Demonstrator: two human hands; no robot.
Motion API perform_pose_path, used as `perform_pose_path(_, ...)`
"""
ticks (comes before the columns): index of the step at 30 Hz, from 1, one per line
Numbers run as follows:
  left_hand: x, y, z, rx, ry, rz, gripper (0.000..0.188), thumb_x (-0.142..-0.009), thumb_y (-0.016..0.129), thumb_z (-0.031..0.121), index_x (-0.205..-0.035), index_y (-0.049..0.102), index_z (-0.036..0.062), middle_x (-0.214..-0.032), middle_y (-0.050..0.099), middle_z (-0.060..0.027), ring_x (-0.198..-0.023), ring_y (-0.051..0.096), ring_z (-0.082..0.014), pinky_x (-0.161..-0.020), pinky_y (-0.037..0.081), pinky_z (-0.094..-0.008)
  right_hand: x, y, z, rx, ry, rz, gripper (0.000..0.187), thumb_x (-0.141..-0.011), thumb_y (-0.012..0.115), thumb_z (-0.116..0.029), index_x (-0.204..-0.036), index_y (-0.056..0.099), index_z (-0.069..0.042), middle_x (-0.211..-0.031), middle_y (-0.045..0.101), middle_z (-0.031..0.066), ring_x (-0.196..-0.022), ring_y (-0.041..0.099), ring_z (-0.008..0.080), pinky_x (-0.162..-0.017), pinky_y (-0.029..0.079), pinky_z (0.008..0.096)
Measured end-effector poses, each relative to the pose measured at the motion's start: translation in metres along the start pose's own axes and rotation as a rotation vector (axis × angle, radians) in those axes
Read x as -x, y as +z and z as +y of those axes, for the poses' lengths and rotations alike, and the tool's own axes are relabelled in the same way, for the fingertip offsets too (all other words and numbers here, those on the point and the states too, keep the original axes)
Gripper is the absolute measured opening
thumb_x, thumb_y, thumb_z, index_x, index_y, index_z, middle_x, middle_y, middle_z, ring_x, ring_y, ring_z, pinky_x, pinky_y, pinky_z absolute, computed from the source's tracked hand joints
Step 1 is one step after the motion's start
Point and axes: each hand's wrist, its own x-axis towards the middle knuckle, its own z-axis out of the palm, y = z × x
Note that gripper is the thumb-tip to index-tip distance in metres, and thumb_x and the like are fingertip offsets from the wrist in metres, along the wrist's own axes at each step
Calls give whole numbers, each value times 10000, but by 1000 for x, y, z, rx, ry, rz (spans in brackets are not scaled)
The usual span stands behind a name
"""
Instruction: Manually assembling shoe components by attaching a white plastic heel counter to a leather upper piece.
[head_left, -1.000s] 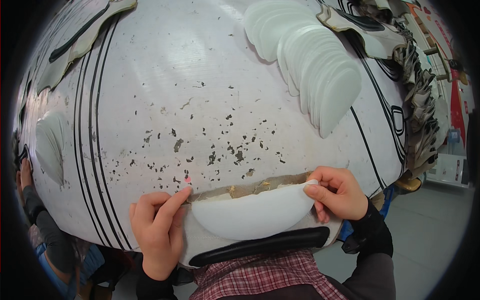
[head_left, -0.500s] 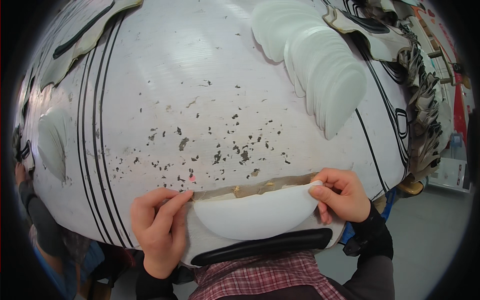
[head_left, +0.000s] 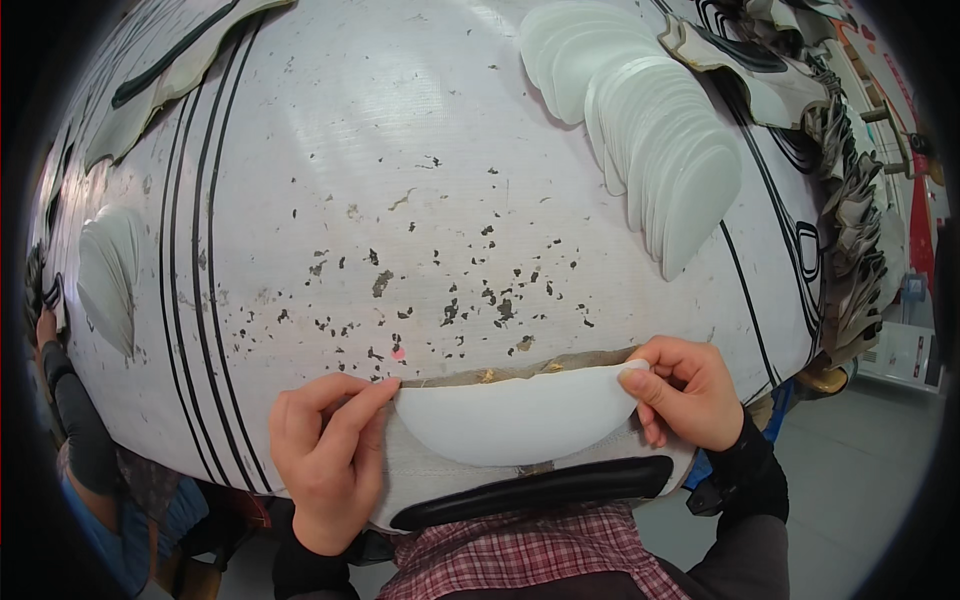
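Observation:
A white half-moon sheet (head_left: 520, 418) lies over a grey fabric piece (head_left: 420, 480) at the near edge of the table. Its straighter edge faces away from me, and a frayed grey-brown strip with yellowish bits shows just beyond it. My left hand (head_left: 325, 450) has thumb and forefinger pinched together at the sheet's left corner; whether they grip sheet, fabric or both is hidden. At the other corner, my right hand (head_left: 690, 395) pinches the sheet, thumb on top. A black padded strip (head_left: 535, 492) runs along the fabric's near side, against my checked apron.
Fanned white half-moon sheets (head_left: 670, 160) lie at the far right, and a smaller stack (head_left: 108, 280) at the left. Grey fabric pieces (head_left: 855, 240) are heaped along the right edge; another fabric piece (head_left: 165, 85) lies far left. Another person's arm (head_left: 65, 395) shows at the left.
The white sheet has shifted slightly away from me over the fabric, covering more of the frayed strip. A dark patch now shows below its curved edge. Both hands keep their pinch; the view has shifted slightly.

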Motion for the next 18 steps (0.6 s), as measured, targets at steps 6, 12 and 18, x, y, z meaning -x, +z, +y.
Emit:
perform_pose_path(6, 1, 0, -3, -5, 36, -32, 289, -751, 658, -97, -998, 699, 48, -963, 557, -72, -733, 502, -169, -615, 411, -269, 0, 0, 1, 30, -16, 12, 179, -956, 585, -152, -943, 597, 26, -613, 559, 14, -473, 523, 56, -433, 413, 193)
perform_pose_path(12, 1, -3, -3, 1, 31, -46, 313, -744, 639, -117, -1005, 696, 45, -967, 555, -75, -734, 500, -167, -616, 409, -267, -1, -1, 1, 13, -16, 1, 185, -963, 572, -155, -939, 590, 28, -604, 552, 13, -468, 522, 58, -429, 414, 195)
perform_pose_path(18, -1, -4, -1, 44, 1, -51, 448, -606, 842, 270, -1000, 707, 104, -951, 583, -21, -756, 490, -194, -659, 392, -316, -1, -1, 2, 9, -23, 4, 200, -972, 559, -165, -949, 579, 33, -595, 546, 13, -458, 521, 61, -422, 416, 200)
